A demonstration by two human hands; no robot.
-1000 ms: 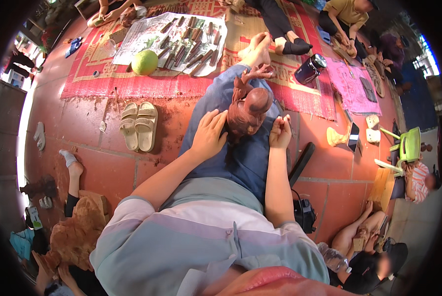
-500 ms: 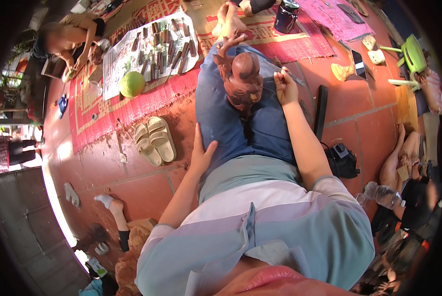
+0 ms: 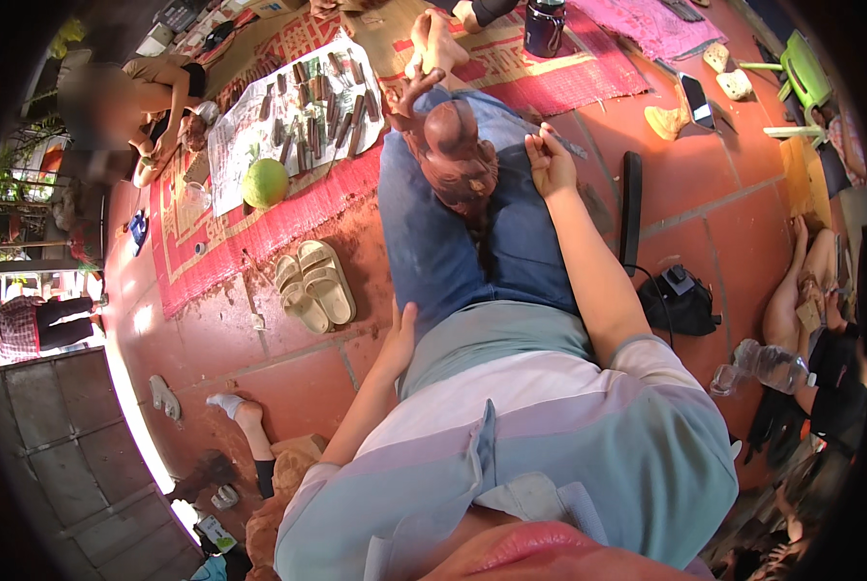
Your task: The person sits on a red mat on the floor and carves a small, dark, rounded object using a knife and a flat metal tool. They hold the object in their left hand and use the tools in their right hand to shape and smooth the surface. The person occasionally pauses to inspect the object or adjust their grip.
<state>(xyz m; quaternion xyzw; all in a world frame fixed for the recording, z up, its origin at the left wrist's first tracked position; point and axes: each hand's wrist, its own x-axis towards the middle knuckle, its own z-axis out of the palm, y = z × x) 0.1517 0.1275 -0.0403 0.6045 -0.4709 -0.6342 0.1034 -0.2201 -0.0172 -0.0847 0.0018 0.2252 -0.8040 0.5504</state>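
A reddish-brown carved wooden figure (image 3: 465, 174) rests on my lap between my jeans-clad thighs, with a rounded top and a branching arm reaching up to the left. My right hand (image 3: 553, 165) is raised just right of the figure, apart from it. Its fingers are pinched together, and whatever they hold is too small to make out. A thin greyish piece (image 3: 571, 147) shows beside those fingers; whether they touch it I cannot tell. My left hand (image 3: 400, 334) lies against the outer side of my left thigh, thumb apart and the other fingers partly hidden.
Beige sandals (image 3: 315, 287) lie on the tiles to my left. Beyond are a green ball-shaped fruit (image 3: 265, 183) and several dark-handled tools (image 3: 332, 116) on a white sheet over a red mat. To my right are a black bag (image 3: 681, 305) and a plastic bottle (image 3: 771, 365). Other people sit nearby.
My left hand has slid back along my thigh toward the hip. The carved figure leans a little further left. My right hand stays pinched, slightly shifted left.
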